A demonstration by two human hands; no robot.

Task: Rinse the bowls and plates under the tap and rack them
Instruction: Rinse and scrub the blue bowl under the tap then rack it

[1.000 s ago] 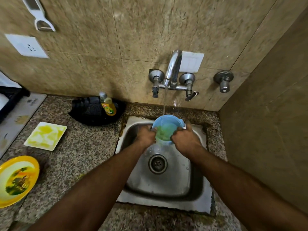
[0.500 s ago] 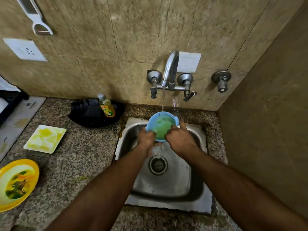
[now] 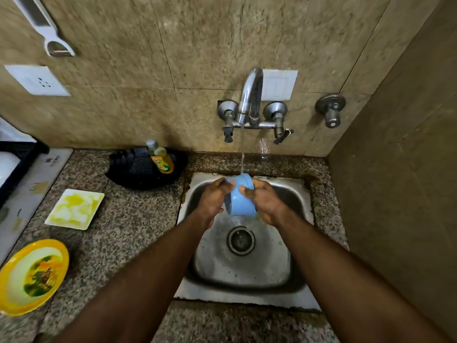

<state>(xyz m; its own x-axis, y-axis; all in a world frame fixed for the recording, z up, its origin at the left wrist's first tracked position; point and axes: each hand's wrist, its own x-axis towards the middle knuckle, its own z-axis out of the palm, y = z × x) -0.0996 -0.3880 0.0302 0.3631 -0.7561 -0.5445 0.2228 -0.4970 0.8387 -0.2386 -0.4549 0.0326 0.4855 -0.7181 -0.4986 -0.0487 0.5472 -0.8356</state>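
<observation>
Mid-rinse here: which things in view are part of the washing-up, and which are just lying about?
Part of the job:
blue bowl, held by left hand and right hand
running tap
sink
square plate
yellow bowl

Just lying about:
dish soap bottle
black pan
peeler on the wall
wall socket
</observation>
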